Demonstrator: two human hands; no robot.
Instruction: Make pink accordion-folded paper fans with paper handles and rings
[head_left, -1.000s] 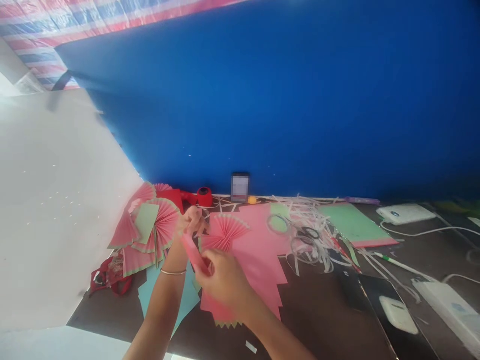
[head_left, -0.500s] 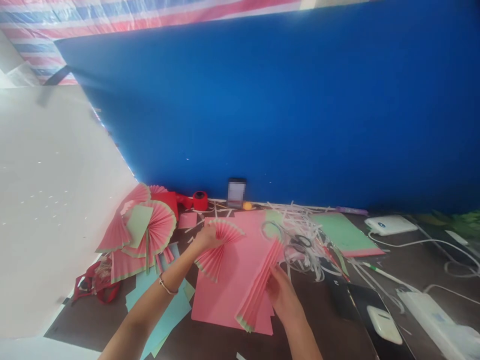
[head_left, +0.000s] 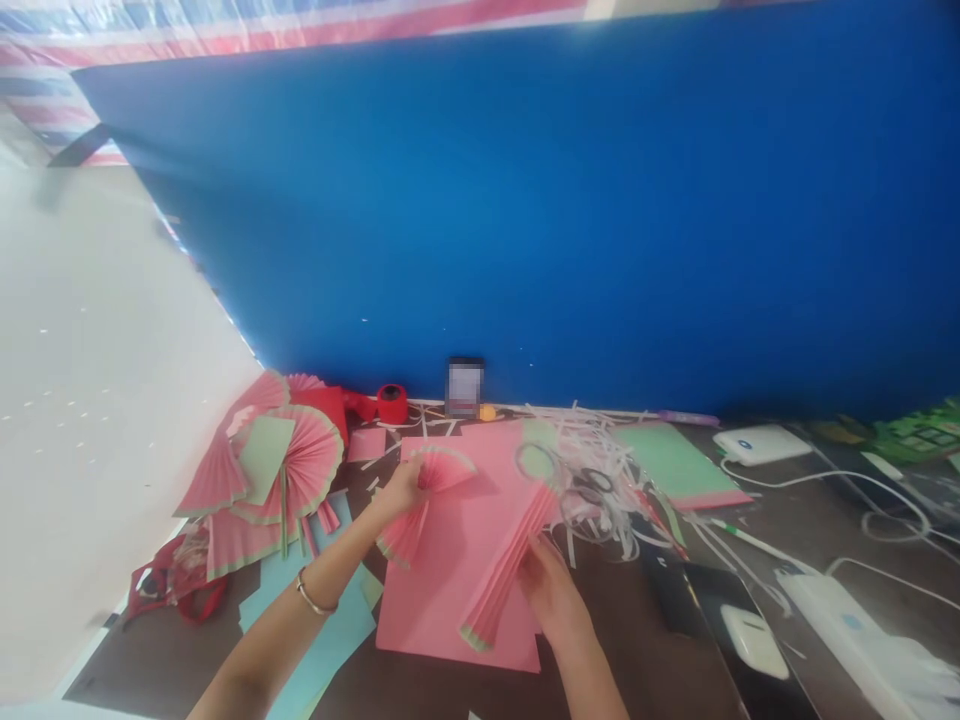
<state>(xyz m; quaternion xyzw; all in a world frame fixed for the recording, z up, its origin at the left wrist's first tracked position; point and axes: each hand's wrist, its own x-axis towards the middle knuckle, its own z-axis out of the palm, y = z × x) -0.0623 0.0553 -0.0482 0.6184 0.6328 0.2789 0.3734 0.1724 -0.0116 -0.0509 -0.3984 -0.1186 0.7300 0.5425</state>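
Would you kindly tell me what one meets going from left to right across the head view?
Red bundle with straps, light-blue paper, left hand, folded pleated pink paper, right hand, green paper, white power strip.

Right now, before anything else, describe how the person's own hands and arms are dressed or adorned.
The left hand is ungloved, with a thin, rounded, metallic-looking bracelet worn past its wrist. The right hand is ungloved too, with no bracelet visible. No sleeves show on either side. Rings or other small details are too blurred to tell.
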